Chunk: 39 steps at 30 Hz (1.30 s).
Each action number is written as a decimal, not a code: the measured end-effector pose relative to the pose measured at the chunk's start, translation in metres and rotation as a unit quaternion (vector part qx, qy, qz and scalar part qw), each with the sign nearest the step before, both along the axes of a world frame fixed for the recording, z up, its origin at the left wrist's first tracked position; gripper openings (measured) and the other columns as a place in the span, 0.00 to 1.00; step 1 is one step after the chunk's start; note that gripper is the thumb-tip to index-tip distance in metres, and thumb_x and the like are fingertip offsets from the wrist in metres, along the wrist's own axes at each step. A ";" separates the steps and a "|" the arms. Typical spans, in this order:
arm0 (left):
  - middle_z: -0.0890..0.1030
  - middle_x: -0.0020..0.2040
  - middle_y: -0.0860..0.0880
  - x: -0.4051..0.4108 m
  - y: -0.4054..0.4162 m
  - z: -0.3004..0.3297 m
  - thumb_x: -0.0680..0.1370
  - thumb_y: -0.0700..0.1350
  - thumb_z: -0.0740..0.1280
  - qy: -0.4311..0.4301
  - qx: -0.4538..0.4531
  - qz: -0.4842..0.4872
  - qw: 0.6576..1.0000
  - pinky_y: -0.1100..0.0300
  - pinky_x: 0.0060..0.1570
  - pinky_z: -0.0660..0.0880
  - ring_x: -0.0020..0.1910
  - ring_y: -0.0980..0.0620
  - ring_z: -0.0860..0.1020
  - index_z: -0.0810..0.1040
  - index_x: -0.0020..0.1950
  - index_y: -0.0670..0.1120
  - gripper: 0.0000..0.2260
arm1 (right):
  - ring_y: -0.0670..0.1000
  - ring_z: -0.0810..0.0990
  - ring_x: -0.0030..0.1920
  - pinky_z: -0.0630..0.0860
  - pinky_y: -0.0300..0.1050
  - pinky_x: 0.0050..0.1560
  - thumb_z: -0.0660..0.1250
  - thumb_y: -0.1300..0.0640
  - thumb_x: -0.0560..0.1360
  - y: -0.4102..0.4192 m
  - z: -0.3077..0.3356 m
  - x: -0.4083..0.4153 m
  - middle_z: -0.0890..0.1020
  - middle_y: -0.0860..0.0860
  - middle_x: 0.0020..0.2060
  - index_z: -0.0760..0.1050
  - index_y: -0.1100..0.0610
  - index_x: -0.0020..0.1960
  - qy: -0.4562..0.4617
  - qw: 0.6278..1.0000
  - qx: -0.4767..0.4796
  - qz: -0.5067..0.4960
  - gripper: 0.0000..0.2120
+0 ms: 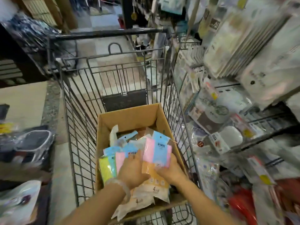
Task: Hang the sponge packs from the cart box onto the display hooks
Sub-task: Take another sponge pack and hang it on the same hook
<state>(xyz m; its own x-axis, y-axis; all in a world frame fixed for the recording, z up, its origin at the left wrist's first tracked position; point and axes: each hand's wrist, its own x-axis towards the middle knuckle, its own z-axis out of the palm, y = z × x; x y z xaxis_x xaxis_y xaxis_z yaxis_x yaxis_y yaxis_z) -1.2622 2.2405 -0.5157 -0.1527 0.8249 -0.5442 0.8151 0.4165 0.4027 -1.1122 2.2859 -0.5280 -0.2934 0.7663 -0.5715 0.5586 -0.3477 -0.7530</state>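
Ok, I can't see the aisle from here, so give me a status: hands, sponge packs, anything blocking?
Both hands in the cart box. Left hand on the packs, right hand gripping the pink-and-blue sponge pack. Nothing hung yet. Nothing blocking.

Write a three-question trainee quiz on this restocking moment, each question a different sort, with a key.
1. True or false: both hands are inside the cardboard box.
2. Where does the box sit? A) on the floor B) in the wire cart C) on a shelf
3. Fill in: the right hand grips a pink and ____ sponge pack.

Key: 1 true; the left hand rests on packs too. 2 B. 3 blue.
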 end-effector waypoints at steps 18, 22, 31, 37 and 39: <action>0.64 0.68 0.53 -0.037 -0.049 -0.013 0.61 0.33 0.78 -0.366 0.059 0.348 0.861 0.48 0.53 0.77 0.66 0.49 0.69 0.39 0.74 0.57 0.58 | 0.50 0.79 0.52 0.80 0.50 0.51 0.76 0.48 0.65 -0.019 -0.026 -0.037 0.76 0.47 0.56 0.58 0.48 0.69 0.051 0.975 -0.213 -0.030 0.39; 0.72 0.65 0.48 -0.039 -0.042 0.010 0.64 0.29 0.74 -0.422 0.084 0.292 0.854 0.42 0.54 0.77 0.61 0.47 0.75 0.41 0.75 0.56 0.55 | 0.50 0.81 0.50 0.81 0.45 0.43 0.76 0.50 0.65 -0.018 -0.006 -0.035 0.78 0.48 0.53 0.60 0.46 0.66 0.105 0.974 -0.194 -0.046 0.36; 0.76 0.61 0.60 0.012 0.036 0.145 0.70 0.39 0.72 -0.483 0.302 0.096 0.816 0.69 0.48 0.76 0.57 0.66 0.77 0.62 0.64 0.63 0.32 | 0.39 0.82 0.43 0.79 0.38 0.41 0.81 0.60 0.57 0.021 0.141 0.024 0.78 0.48 0.53 0.64 0.47 0.61 0.189 0.958 0.125 -0.174 0.39; 0.80 0.55 0.64 0.097 0.075 0.268 0.67 0.46 0.72 -0.562 0.351 -0.057 0.747 0.65 0.45 0.78 0.53 0.63 0.80 0.63 0.59 0.75 0.32 | 0.40 0.81 0.50 0.80 0.38 0.43 0.80 0.48 0.54 0.008 0.290 0.126 0.76 0.41 0.55 0.63 0.38 0.56 0.167 0.903 0.337 -0.206 0.37; 0.80 0.56 0.60 0.131 0.085 0.320 0.68 0.42 0.71 -0.583 0.374 -0.120 0.711 0.66 0.43 0.78 0.51 0.63 0.80 0.65 0.64 0.63 0.30 | 0.38 0.81 0.49 0.79 0.34 0.42 0.76 0.46 0.55 -0.001 0.345 0.160 0.75 0.40 0.53 0.63 0.40 0.55 0.139 0.876 0.407 -0.220 0.34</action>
<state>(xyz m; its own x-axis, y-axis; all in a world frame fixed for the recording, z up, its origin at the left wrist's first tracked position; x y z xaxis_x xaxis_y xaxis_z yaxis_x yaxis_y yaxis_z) -1.1307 2.3257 -0.1957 0.2370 0.8759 0.4203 -0.2438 -0.3651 0.8985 -0.9520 2.2848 -0.1826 0.0908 0.9602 0.2641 0.2621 0.2328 -0.9365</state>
